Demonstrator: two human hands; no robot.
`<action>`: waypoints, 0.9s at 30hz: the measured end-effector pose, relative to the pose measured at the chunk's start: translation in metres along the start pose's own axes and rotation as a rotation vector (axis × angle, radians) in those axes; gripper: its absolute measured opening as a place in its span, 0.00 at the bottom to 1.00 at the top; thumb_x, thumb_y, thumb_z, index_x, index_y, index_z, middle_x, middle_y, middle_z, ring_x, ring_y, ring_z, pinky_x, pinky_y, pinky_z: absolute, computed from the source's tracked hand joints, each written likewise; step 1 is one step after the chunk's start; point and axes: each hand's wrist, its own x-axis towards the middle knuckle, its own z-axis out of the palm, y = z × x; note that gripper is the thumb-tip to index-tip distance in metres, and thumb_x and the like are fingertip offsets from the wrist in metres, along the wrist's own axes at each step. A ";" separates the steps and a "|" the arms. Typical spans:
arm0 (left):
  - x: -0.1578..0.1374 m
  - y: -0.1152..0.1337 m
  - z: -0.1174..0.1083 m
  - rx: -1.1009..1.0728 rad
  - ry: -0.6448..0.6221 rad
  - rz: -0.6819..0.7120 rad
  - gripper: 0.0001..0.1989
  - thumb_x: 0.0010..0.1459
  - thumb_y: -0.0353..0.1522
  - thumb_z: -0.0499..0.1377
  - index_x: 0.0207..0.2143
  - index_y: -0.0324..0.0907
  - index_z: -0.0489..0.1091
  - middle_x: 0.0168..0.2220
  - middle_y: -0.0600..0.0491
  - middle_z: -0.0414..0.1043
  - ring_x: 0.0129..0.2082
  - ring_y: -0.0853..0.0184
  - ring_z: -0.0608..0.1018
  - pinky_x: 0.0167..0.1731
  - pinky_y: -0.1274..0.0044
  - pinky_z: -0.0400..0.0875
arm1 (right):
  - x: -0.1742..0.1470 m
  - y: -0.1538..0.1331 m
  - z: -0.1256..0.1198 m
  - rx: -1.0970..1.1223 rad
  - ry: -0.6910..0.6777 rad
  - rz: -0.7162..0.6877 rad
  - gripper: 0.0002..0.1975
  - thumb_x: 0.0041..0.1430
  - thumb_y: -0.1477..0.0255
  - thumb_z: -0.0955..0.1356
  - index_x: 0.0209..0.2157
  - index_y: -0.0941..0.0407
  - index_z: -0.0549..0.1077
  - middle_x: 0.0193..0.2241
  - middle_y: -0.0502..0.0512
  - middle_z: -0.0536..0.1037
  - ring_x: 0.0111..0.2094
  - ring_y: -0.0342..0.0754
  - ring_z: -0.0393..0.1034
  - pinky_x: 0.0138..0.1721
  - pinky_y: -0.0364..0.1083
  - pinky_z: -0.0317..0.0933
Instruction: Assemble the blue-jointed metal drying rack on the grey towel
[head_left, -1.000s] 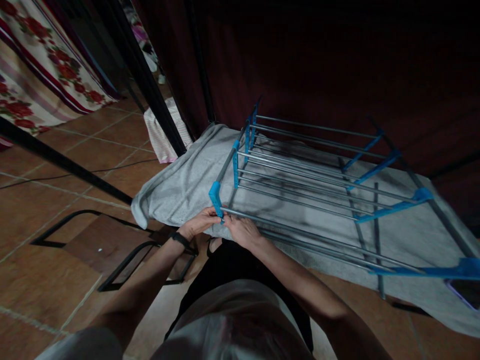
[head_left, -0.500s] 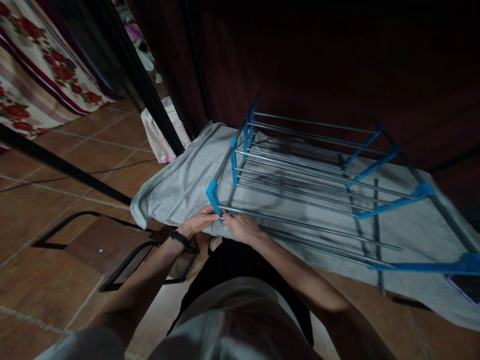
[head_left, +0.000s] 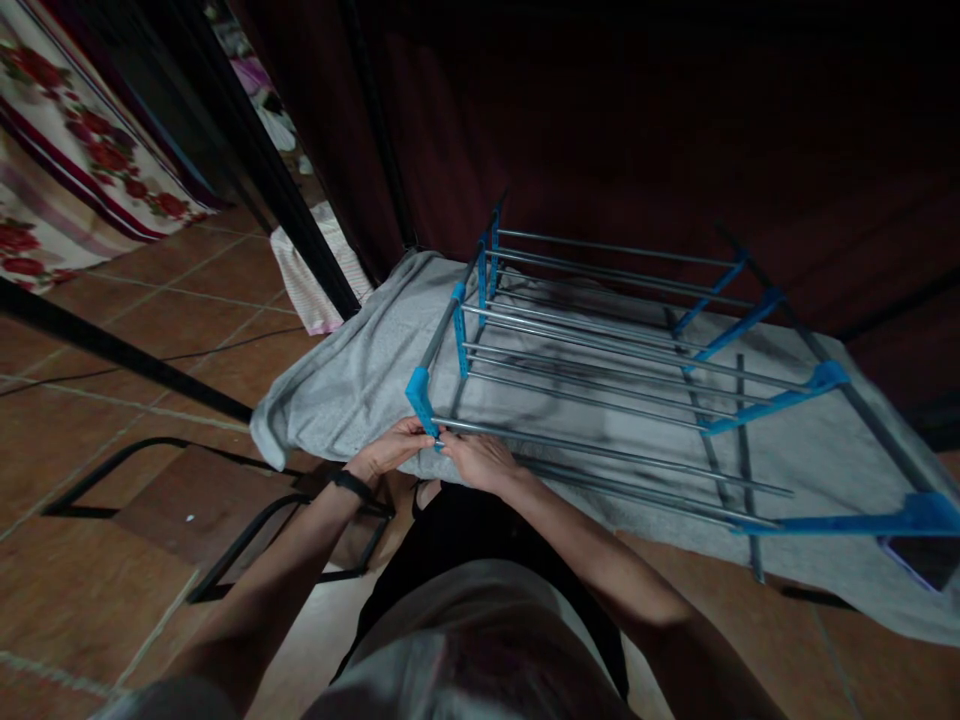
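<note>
A rack (head_left: 600,322) of metal rods and blue plastic brackets stands on a grey blanket (head_left: 360,370). My left hand (head_left: 391,448) is closed at the lower end of the near left bracket (head_left: 422,398), thumb and fingers pinching it. Just to its right, my right hand (head_left: 480,462) grips the end of a metal rod (head_left: 600,485) against that bracket; the fingers partly cover the joint. Another rod (head_left: 622,455) runs just above my right hand, its right end lying free of the long blue bracket (head_left: 840,525) at the near right.
Left of me on the tiled floor stands a low chair with a brown seat (head_left: 191,510) and black tubular frame. Dark metal posts (head_left: 300,215) rise at the left. A dark flat object (head_left: 926,560) lies on the blanket under the right bracket. A dark red curtain (head_left: 600,120) hangs behind.
The whole view has shifted slightly, so the rack sits a little farther left. Both hands keep their hold at the same bracket end, with hardly any movement.
</note>
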 end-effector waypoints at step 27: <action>-0.006 0.000 0.012 0.171 0.180 0.036 0.15 0.45 0.35 0.74 0.35 0.38 0.79 0.33 0.51 0.80 0.36 0.66 0.78 0.43 0.74 0.71 | 0.004 0.002 -0.002 0.057 0.039 0.092 0.21 0.73 0.64 0.58 0.64 0.50 0.64 0.59 0.57 0.74 0.56 0.53 0.71 0.53 0.49 0.66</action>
